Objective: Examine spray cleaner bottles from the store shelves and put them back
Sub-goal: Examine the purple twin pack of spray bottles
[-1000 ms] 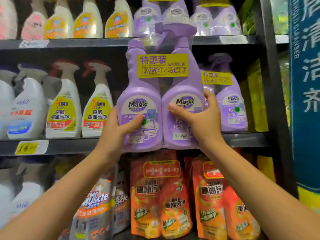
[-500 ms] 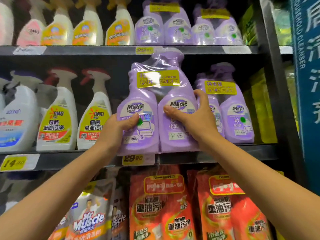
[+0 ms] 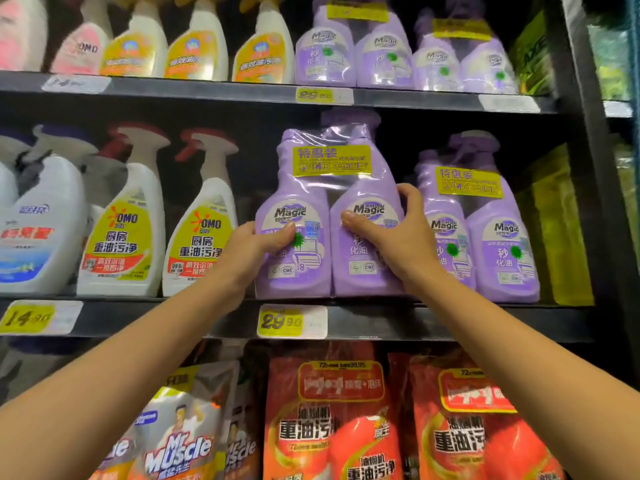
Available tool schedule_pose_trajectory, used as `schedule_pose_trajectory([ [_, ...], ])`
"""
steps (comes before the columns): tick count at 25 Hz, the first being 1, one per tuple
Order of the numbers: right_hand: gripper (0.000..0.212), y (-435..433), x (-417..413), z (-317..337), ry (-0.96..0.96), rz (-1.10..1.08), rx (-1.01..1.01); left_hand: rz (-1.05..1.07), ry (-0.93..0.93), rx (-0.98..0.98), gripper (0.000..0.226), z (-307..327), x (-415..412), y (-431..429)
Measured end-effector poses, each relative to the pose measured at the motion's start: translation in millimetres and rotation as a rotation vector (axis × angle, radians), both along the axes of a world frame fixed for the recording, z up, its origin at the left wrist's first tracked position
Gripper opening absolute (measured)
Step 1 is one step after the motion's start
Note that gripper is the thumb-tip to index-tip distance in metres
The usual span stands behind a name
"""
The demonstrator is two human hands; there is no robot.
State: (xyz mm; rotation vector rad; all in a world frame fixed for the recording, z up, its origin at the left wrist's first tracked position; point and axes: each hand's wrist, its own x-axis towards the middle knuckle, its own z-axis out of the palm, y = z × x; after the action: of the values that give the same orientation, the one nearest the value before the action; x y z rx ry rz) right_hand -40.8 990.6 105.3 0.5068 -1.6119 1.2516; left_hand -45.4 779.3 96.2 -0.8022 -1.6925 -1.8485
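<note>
A twin pack of purple Magic spray cleaner bottles (image 3: 329, 209), wrapped in clear film with a yellow label, stands on the middle shelf (image 3: 381, 322). My left hand (image 3: 256, 252) grips its left side, thumb across the front of the left bottle. My right hand (image 3: 394, 237) grips its right side, thumb on the right bottle's label and fingers curled behind the edge. The pack's base rests on the shelf board above the 29.90 price tag (image 3: 292, 321).
A second purple twin pack (image 3: 485, 230) stands just right of my right hand. White OMO spray bottles (image 3: 197, 233) stand to the left. More purple packs (image 3: 353, 50) fill the upper shelf. Orange refill pouches (image 3: 332, 420) and Mr Muscle pouches (image 3: 176, 438) hang below.
Both hands have carried the twin pack back from in front of the shelf and set it down upright on the middle shelf beside the other purple pack.
</note>
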Motion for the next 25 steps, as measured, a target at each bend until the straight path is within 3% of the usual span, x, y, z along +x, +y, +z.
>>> schedule_pose_trajectory([
  [6,0.091,-17,-30,-7,0.095,-0.236,0.123,0.088,0.051,0.010,0.043,-6,-29,-8],
  [15,0.105,-24,-38,-6,-0.061,-0.360,0.273,0.695,0.360,-0.221,0.036,-17,-31,-5],
  [18,0.086,-22,-26,-14,-0.012,-0.431,0.379,0.732,0.363,-0.238,0.038,-20,-27,-4],
  [21,0.043,0,-4,-30,0.371,-0.496,0.440,0.769,0.396,-0.217,0.043,-24,-27,-3],
  [23,0.035,36,5,-30,0.496,-0.593,0.326,0.820,0.414,-0.207,0.050,-25,-26,-1],
  [25,0.038,82,7,-20,0.368,-0.698,0.134,0.859,0.425,-0.210,0.056,-25,-26,1],
])
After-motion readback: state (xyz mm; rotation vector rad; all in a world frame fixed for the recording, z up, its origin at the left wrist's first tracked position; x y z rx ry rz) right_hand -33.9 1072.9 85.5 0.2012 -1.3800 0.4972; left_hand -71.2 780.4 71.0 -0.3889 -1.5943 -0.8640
